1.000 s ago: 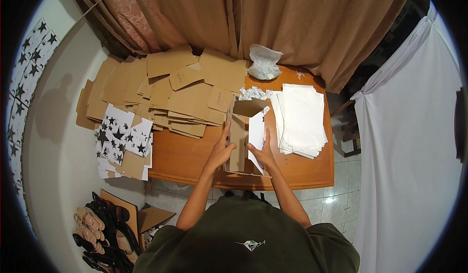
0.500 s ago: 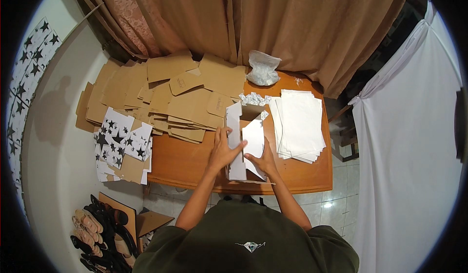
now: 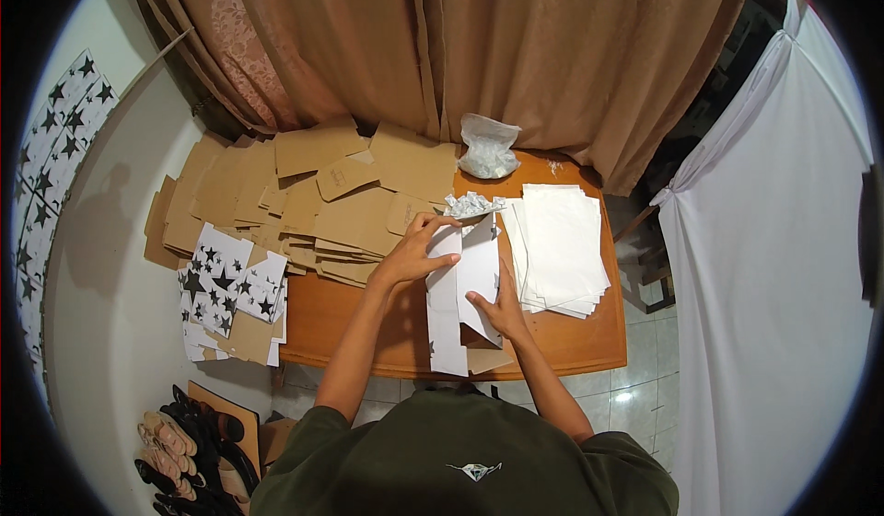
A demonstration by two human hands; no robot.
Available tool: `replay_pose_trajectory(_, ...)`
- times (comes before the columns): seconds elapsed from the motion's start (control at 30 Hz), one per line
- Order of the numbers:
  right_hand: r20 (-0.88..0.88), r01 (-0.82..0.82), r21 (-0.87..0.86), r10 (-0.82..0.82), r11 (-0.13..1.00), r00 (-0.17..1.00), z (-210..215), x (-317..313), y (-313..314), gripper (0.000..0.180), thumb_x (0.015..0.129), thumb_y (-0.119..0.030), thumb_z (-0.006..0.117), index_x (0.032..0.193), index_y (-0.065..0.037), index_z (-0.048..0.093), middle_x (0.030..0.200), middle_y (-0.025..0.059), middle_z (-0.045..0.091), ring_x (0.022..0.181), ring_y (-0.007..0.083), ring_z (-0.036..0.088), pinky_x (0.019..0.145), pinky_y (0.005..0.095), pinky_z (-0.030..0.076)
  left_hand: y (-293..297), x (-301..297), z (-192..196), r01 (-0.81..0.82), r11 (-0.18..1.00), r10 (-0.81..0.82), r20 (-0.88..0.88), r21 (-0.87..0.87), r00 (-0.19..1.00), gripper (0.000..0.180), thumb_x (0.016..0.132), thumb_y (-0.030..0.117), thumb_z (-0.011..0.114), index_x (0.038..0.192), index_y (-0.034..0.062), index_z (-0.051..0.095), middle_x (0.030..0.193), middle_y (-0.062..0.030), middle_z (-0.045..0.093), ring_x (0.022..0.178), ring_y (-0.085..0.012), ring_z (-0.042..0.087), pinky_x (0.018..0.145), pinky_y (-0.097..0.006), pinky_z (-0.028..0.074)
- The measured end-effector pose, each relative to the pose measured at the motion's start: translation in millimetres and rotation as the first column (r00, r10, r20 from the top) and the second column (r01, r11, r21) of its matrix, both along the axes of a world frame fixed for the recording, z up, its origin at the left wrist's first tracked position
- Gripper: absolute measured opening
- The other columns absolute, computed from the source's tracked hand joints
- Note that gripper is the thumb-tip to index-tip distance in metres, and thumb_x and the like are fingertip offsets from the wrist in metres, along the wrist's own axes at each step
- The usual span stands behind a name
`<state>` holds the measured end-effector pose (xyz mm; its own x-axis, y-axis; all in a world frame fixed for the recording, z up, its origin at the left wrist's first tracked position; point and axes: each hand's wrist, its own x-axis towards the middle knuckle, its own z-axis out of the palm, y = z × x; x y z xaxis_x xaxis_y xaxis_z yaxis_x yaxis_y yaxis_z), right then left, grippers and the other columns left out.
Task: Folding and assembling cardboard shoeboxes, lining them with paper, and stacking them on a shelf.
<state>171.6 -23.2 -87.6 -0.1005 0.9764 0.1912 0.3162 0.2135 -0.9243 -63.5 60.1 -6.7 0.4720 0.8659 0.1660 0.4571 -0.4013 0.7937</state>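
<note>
A white box [image 3: 446,318] with folding panels, brown inside and with a few dark star marks, stands near the table's front edge between my hands. My left hand [image 3: 414,256] grips its left side towards the far end, fingers curled over the edge and thumb lying on the white panel. On the other side, my right hand [image 3: 498,312] holds the right wall, thumb on the inner white face and fingers behind, partly hidden. A brown flap [image 3: 488,359] sticks out at the near end. Small white sachets [image 3: 471,205] lie just beyond the box.
Flattened brown cardboard [image 3: 354,217] is piled at the left and back. Star-printed sheets [image 3: 221,281] overhang the left edge. White paper sheets [image 3: 564,249] are stacked at right, below a clear plastic bag [image 3: 488,148]. Shoes [image 3: 198,442] stand low at left.
My left hand has shifted away from me along the box's left side. The left panel has tilted outward and nearer me, and a brown flap now shows at the near end.
</note>
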Motion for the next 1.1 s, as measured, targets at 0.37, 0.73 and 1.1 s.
replay_pose_trajectory(0.37, 0.055, 0.046, -0.002, -0.046, 0.999, 0.997, -5.1, -2.4, -5.4, 0.099, 0.082, -0.021, 0.083, 0.158, 0.0, 0.023, 0.139, 0.03, 0.048, 0.132, 0.0412, 0.047, 0.112, 0.0477, 0.037, 0.1, 17.9, -3.3, -0.222, 0.955, 0.263, -0.222, 0.195, 0.939, 0.062, 0.092, 0.039, 0.07, 0.149, 0.0259, 0.051, 0.144, -0.0285, 0.042, 0.131, -0.0486, 0.048, 0.11, -0.051, 0.043)
replay_pose_trajectory(0.73, 0.041, 0.057, -0.055, -0.054, 0.997, 0.998, -11.5, -8.6, -6.6, 0.096, 0.083, -0.018, 0.082, 0.158, -0.001, 0.025, 0.141, 0.0306, 0.046, 0.13, 0.0413, 0.047, 0.111, 0.0477, 0.038, -10.0, 29.7, -39.9, -0.356, 0.912, 0.361, 0.011, 0.205, 0.932, 0.04, 0.099, 0.027, 0.062, 0.136, 0.0128, 0.061, 0.137, -0.031, 0.043, 0.126, -0.0518, 0.05, 0.106, -0.052, 0.045)
replay_pose_trajectory(1.1, 0.02, 0.288, -0.068, -0.287, 0.955, 0.958, -6.5, -3.3, 11.7, 0.097, 0.083, -0.009, 0.079, 0.158, 0.003, 0.019, 0.14, 0.033, 0.046, 0.132, 0.0426, 0.047, 0.114, 0.0475, 0.037, -44.5, 13.5, -21.3, -0.032, 0.997, 0.041, -0.12, 0.077, 0.992, 0.062, 0.089, 0.042, 0.072, 0.142, 0.0133, 0.057, 0.14, -0.0268, 0.047, 0.132, -0.0442, 0.046, 0.11, -0.049, 0.041)
